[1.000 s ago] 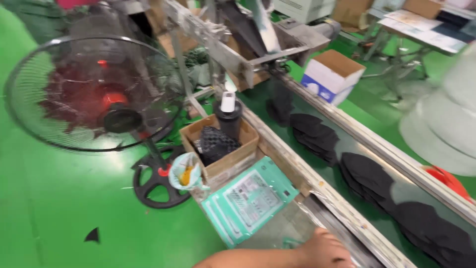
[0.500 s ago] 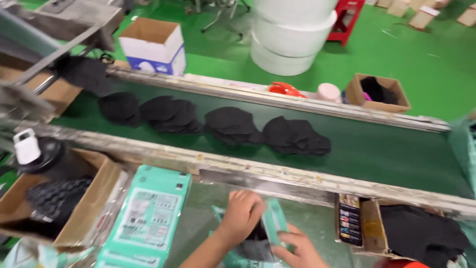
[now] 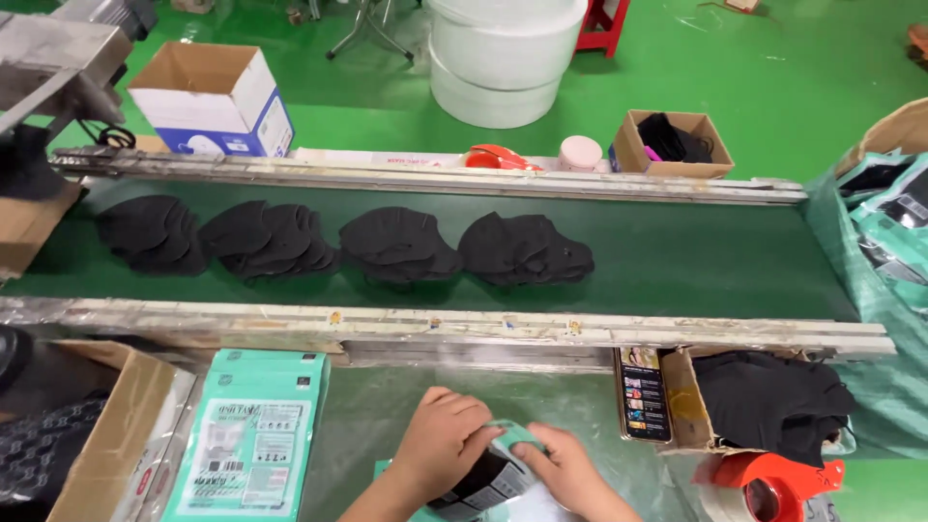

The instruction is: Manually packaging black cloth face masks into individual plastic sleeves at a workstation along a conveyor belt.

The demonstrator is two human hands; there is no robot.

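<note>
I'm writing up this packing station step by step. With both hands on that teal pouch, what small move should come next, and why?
Probably push the black contents fully down inside the teal plastic pouch. The left hand pinches the pouch's upper edge in a closed grip, the right hand steadies its other side, and dark material shows at the pouch's face. Whether the mouth is already sealed cannot be told.

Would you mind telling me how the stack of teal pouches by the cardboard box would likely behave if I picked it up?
The stack of teal pouches looks flat and thin, so it would probably bend and feel light. Its glossy printed face suggests that single pouches may slide off.
</note>
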